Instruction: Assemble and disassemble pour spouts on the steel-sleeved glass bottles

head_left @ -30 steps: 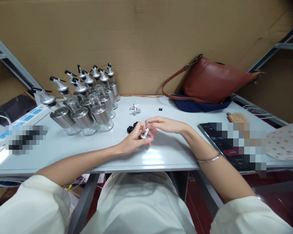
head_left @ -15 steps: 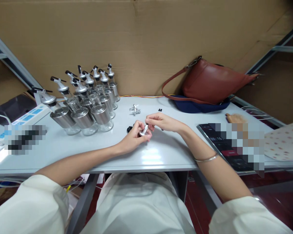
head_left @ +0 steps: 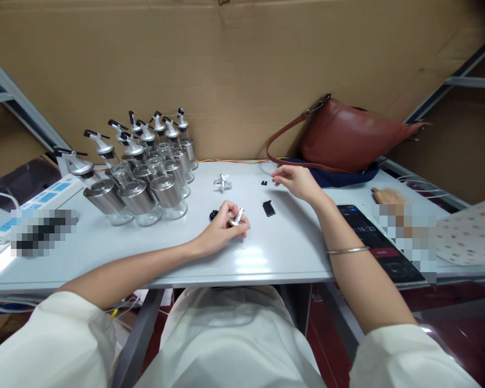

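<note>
My left hand [head_left: 227,222] is closed around a small silver pourer spout [head_left: 237,216], its narrow tip pointing up between thumb and fingers. Beside that hand some black parts [head_left: 214,215] lie partly hidden by the fingers. My right hand [head_left: 293,180] hovers over the table with its fingers loosely stretched and nothing visible in them. Just left of its fingertips are tiny black pieces [head_left: 264,183]. A small group of longer black parts [head_left: 269,208] lies nearer to me. Further back, several silver spout parts [head_left: 222,183] sit in a little heap.
Several glass bottles with steel sleeves [head_left: 168,189] stand at the left, many topped with silver pourers. Beyond them is a white power strip [head_left: 50,194]. A brown leather bag [head_left: 343,137] rests on a dark blue cap [head_left: 339,178] at back right. A phone [head_left: 378,245] lies right.
My right hand has left the spout and moved right and away from me toward the tiny black pieces, uncovering the longer black parts. My left hand keeps its hold.
</note>
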Available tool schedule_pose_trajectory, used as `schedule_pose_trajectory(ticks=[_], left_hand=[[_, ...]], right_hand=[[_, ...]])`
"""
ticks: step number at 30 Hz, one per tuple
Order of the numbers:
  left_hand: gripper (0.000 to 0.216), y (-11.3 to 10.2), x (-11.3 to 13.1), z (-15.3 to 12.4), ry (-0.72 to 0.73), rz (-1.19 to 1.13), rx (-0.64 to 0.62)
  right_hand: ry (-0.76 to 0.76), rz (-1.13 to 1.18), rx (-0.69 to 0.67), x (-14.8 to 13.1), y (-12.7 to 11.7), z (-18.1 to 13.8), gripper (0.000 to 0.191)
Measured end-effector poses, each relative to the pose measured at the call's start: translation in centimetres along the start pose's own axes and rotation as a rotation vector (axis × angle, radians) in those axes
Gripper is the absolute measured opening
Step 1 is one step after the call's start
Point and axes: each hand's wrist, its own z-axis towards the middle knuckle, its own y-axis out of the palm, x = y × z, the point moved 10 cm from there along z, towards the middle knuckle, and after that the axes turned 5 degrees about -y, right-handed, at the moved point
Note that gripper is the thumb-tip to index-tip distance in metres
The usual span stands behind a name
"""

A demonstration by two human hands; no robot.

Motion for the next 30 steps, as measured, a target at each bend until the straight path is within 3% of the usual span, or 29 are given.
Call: schedule_pose_trajectory(ticks=[6, 10, 16, 20, 24, 27, 30], left_hand=[[0.037, 0.0, -0.1, 0.1, 0.007, 0.006, -0.010], [0.036, 0.1, -0.1, 0.0, 0.007, 0.008, -0.012], [0.034, 0.1, 0.0, 0.0, 0.012, 0.027, -0.022], [0.035, 0.0, 0.0, 0.0, 0.014, 0.022, -0.013], [0.034, -0.2, 0.0, 0.0, 0.021, 0.007, 0.013], [0.037, -0.2, -0.1, 0.1, 0.024, 0.011, 0.014], [0.040, -0.2, -0.1, 0.2, 0.031, 0.013, 0.007]], right_hand=[[-0.046, -0.229, 0.001, 1.0, 0.8, 0.7, 0.013], [0.020, -0.301, -0.079, 2.1, 2.2, 1.1, 0.017], [0.053, -0.315, -0.151, 2.1, 3.3, 1.3, 0.023], [0.042, -0.303, -0.105, 1.5, 2.4, 1.1, 0.025], [0.003, -0.095, -0.059, -1.3, 1.7, 0.4, 0.019], [-0.058, 0.244, -0.219, -4.9, 3.8, -0.8, 0.032], [-0.106, 0.444, -0.371, -8.1, 5.9, -2.2, 0.038]])
